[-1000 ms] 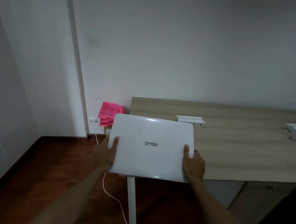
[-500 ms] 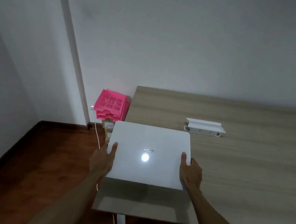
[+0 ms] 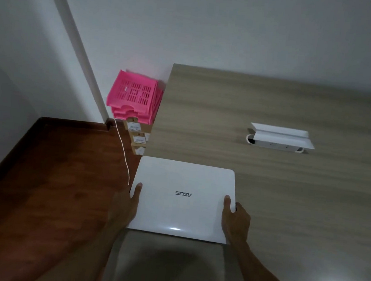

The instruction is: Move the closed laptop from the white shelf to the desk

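Left of the laptop (image 3: 182,199) a white cable (image 3: 123,154) trails down over the wooden floor (image 3: 46,183), and beyond it a stack of pink trays (image 3: 134,97) sits in the corner, pushed against the desk's end, out of the way. The left hand (image 3: 125,204) clamps the laptop's left edge, thumb on the lid and fingers hidden beneath. The laptop itself, lid closed, hangs level over the near left corner of the desk (image 3: 264,204), its shadow below suggesting it is not yet down. The right hand (image 3: 235,220) mirrors the grip on the right edge; two hands, I'd guess, to keep the slab flat for landing. Well right of the laptop and farther back, a white power-strip box (image 3: 281,137) lies on the desk, leaving the corner free.
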